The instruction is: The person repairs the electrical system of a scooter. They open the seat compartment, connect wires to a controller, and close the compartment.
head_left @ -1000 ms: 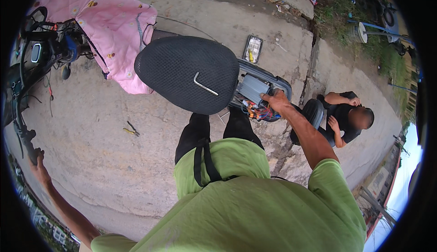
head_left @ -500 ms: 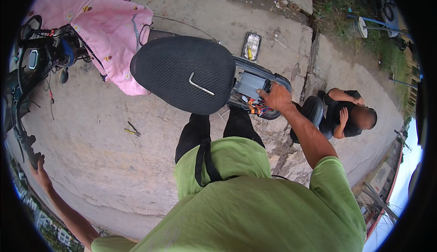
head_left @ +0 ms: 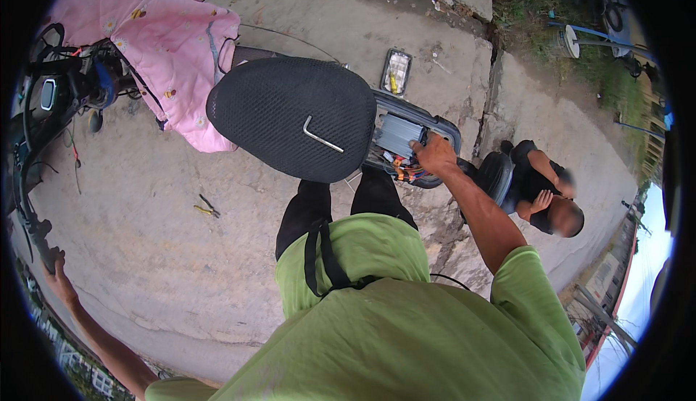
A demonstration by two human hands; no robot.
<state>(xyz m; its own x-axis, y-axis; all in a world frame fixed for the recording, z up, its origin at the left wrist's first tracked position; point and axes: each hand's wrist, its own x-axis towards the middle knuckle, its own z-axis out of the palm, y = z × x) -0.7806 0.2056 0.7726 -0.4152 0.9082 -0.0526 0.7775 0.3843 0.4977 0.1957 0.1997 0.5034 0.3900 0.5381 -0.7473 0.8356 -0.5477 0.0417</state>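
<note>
Right hand (head_left: pixel 433 156) still down among scooter wiring (head_left: pixel 404 171), arm outstretched.

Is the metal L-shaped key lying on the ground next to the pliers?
No, the L-shaped key lies on top of the black scooter seat, while the pliers lie apart on the concrete ground.

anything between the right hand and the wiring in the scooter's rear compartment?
Nothing visible. The right hand is already at the open rear compartment, resting right above the bundle of coloured wires. The black seat, with an L-shaped hex key on it, lies to its left, clear of the hand. The left hand is far off, near a handlebar.
</note>
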